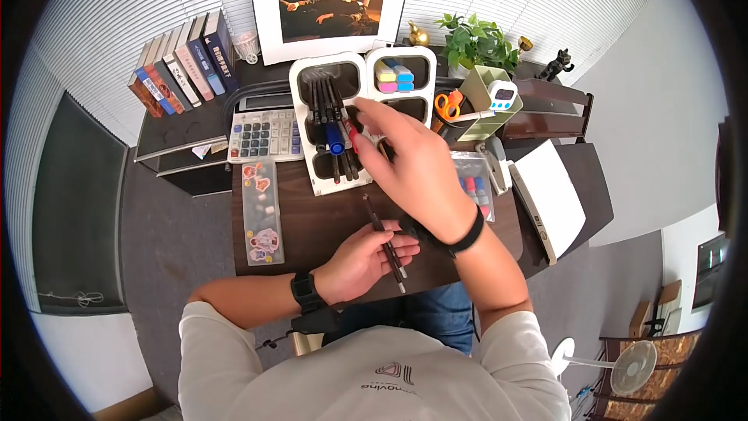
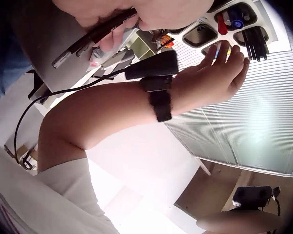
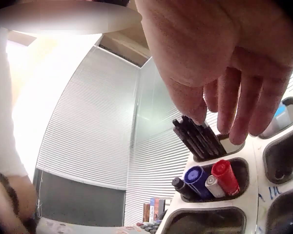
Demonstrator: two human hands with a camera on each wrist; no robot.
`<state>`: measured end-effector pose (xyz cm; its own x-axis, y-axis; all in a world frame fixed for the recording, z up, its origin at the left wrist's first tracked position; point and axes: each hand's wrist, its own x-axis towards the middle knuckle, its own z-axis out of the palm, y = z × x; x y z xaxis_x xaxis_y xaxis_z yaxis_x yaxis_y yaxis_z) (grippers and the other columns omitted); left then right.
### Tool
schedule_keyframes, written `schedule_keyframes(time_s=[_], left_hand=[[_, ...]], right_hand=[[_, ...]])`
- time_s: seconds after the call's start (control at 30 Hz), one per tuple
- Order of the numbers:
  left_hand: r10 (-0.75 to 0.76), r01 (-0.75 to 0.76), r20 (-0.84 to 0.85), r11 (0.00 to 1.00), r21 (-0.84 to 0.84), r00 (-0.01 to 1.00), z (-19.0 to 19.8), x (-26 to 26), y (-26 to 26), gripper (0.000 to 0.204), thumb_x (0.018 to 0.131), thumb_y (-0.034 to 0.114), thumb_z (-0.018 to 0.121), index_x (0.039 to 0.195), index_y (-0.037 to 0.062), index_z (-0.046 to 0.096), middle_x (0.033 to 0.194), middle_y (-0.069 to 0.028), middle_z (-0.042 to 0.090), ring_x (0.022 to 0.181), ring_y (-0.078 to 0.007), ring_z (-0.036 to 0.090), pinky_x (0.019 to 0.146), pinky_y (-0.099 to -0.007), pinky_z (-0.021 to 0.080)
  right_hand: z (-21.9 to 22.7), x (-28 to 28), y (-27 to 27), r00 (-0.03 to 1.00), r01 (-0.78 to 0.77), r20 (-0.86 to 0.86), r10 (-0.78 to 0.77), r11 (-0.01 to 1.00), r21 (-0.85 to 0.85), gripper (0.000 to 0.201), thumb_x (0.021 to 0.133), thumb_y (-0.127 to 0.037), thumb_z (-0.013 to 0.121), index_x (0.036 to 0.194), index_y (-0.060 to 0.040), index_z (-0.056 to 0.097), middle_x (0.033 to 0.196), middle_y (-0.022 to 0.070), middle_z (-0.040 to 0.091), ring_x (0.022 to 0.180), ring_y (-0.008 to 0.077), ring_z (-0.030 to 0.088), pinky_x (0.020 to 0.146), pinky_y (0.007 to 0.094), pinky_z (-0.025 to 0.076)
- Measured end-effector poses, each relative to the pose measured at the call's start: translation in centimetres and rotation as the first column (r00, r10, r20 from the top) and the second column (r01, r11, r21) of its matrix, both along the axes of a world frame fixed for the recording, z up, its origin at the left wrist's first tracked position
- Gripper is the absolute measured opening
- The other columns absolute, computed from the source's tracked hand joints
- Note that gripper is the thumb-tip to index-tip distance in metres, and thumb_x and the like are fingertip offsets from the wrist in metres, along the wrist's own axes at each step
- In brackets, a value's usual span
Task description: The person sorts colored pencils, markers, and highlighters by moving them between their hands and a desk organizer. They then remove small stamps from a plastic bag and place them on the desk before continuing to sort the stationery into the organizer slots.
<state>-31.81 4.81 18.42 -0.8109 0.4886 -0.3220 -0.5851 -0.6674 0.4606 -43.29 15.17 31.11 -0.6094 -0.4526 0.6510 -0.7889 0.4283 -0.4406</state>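
Dark slim pens [image 1: 382, 235] lie across my left hand [image 1: 354, 267], pinched under its thumb; the left wrist view also shows these pens [image 2: 100, 33] in the fingers. My right hand [image 1: 425, 175] is over the white organizer [image 1: 297, 82], fingers extended and holding nothing visible. From the right wrist view, its palm [image 3: 200, 44] hangs above a group of black pens [image 3: 198, 139], the thumb tip close to them; whether they touch I cannot tell. Blue [image 3: 197, 180] and red [image 3: 225, 176] markers stand in the adjoining compartment. Highlighters [image 1: 395, 76] fill part of another.
Left of the organizer are a calculator [image 1: 265, 136] and a sticker-covered case [image 1: 262, 214]. To its right stand orange scissors [image 1: 448, 105], a green holder [image 1: 475, 101], a clear packet [image 1: 473, 187] and a white laptop-like object [image 1: 549, 195]. Books [image 1: 183, 62] stand at the back left.
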Motion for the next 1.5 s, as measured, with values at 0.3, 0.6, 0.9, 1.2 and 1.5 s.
schedule_keyframes(time_s=[0.3,0.6,0.9,1.2,1.5], left_hand=[[0.164,-0.163,-0.199,0.986,0.022,0.966,0.5,0.5,0.3,0.039,0.113,0.027,0.046,0.146,0.0073,0.045,0.147,-0.0165,0.057,0.137,-0.0279,0.055,0.116,-0.0468,0.042],[0.088,-0.097,-0.218,0.995,-0.032,0.972,1.2,0.7,0.5,0.047,0.114,0.036,0.04,0.152,0.0097,0.043,0.148,-0.0159,0.057,0.136,-0.0279,0.056,0.112,-0.0471,0.045],[-0.035,0.03,-0.089,0.997,-0.066,0.995,0.1,0.1,-0.1,0.057,0.113,0.05,0.035,0.135,0.0038,0.061,0.106,-0.0049,0.067,0.102,-0.0178,0.064,0.094,-0.0388,0.053],[-0.009,-0.008,-0.125,0.991,-0.135,0.992,0.3,-0.1,-0.3,0.052,0.112,0.051,0.038,0.114,0.0081,0.067,0.085,0.0002,0.059,0.078,-0.0103,0.056,0.071,-0.0273,0.047],[0.029,-0.026,-0.111,0.999,0.037,0.993,0.3,-0.5,-0.7,0.049,0.109,0.053,0.047,0.114,0.0093,0.067,0.09,-0.0027,0.066,0.074,-0.0131,0.061,0.071,-0.0298,0.05]], right_hand=[[-3.7,10.5,9.3,0.766,0.055,0.619,-0.175,0.976,0.209,0.016,0.091,-0.017,0.078,0.091,-0.0018,0.072,0.082,0.0119,0.071,0.071,0.028,0.071,0.062,0.0374,0.055],[-5.8,11.7,11.2,0.826,0.295,0.546,-0.139,0.933,-0.208,0.013,0.091,-0.003,0.076,0.104,0.001,0.074,0.092,0.0112,0.075,0.078,0.0193,0.073,0.073,0.0294,0.057],[2.6,6.1,7.4,0.98,0.029,-0.185,-0.076,0.969,-0.247,0.026,0.083,0.008,0.077,0.107,0.0002,0.069,0.092,0.0125,0.072,0.079,0.0244,0.071,0.074,0.0338,0.057],[0.1,-2.6,-0.5,0.981,0.009,-0.194,-0.004,1.0,0.024,0.017,0.091,-0.01,0.073,0.108,-0.0058,0.07,0.086,0.0131,0.07,0.08,0.0326,0.069,0.07,0.0434,0.056],[-0.8,3.3,3.5,0.976,-0.053,0.196,0.096,0.975,-0.216,0.029,0.089,-0.005,0.074,0.118,-0.0036,0.072,0.089,0.0105,0.072,0.073,0.0239,0.069,0.069,0.0358,0.056]])
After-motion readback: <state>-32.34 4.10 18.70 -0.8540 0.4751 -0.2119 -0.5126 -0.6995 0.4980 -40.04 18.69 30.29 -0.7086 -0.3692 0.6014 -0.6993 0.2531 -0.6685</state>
